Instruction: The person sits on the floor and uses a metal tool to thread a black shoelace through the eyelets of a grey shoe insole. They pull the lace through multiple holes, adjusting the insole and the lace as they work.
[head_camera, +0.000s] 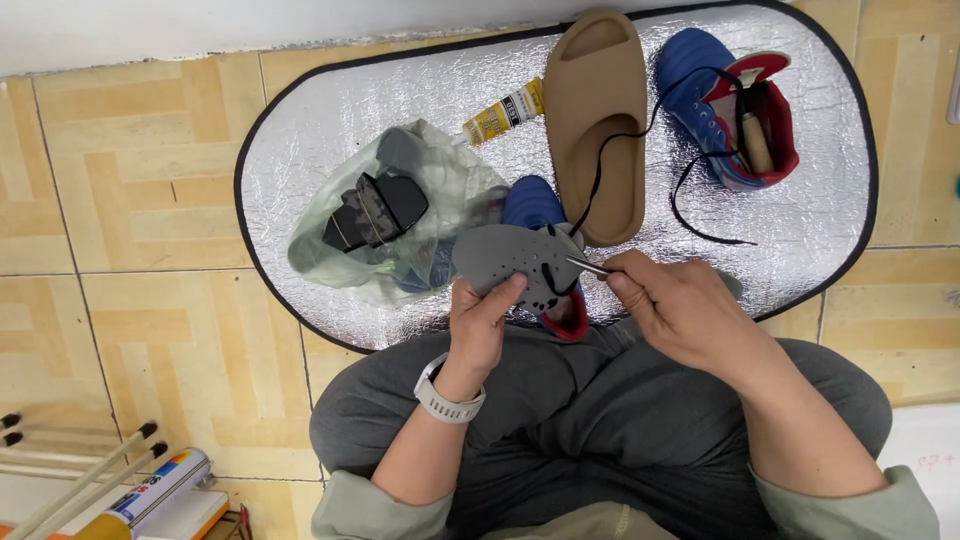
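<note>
The left hand (480, 320) holds a grey shoe insole (510, 262). The right hand (672, 310) pinches a thin metal tool (588, 266), maybe a needle. The insole hides most of the blue shoe (535, 205) at the silver mat's (300, 150) near edge.

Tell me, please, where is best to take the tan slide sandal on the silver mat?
Probably grip the tan slide sandal by its wide arched strap, coming from above: the strap stands up off the sole. A black lace lies across it, so lift it clear first.

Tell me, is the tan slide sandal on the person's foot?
No, the tan slide sandal lies empty on the silver mat, apart from the left hand and right hand working on a grey perforated piece.
</note>
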